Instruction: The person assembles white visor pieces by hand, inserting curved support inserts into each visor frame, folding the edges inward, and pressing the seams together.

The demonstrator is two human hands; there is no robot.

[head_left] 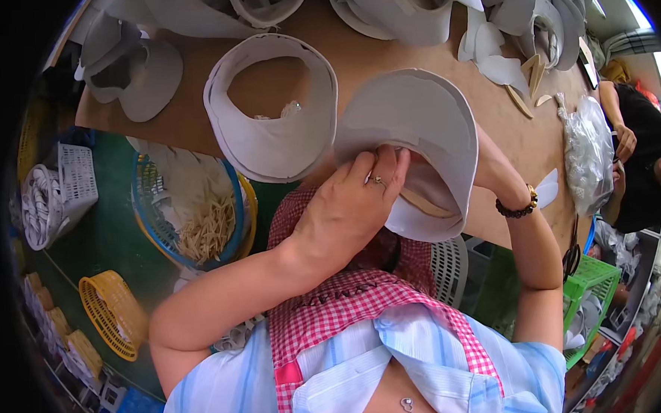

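Observation:
A pale grey sun visor (407, 105) made of stiff fabric is tilted up in front of me at the table edge. My left hand (366, 182), with a ring on it, has its fingers closed on the visor's inner rim by the head opening. A tan strip (427, 204) shows along the inside of the band. My right hand (485, 157) reaches behind the visor from the right and holds it from the far side; its fingers are hidden. Just left, a second pale visor (275, 151) lies on the table, its near edge overhanging.
More grey visor pieces (403, 16) pile up along the far side of the brown table (177, 132). A clear plastic bag (588, 152) lies at right, near a person in black (641, 145). Baskets stand below: blue (137, 190), yellow (101, 316), white (78, 171) and green (604, 286).

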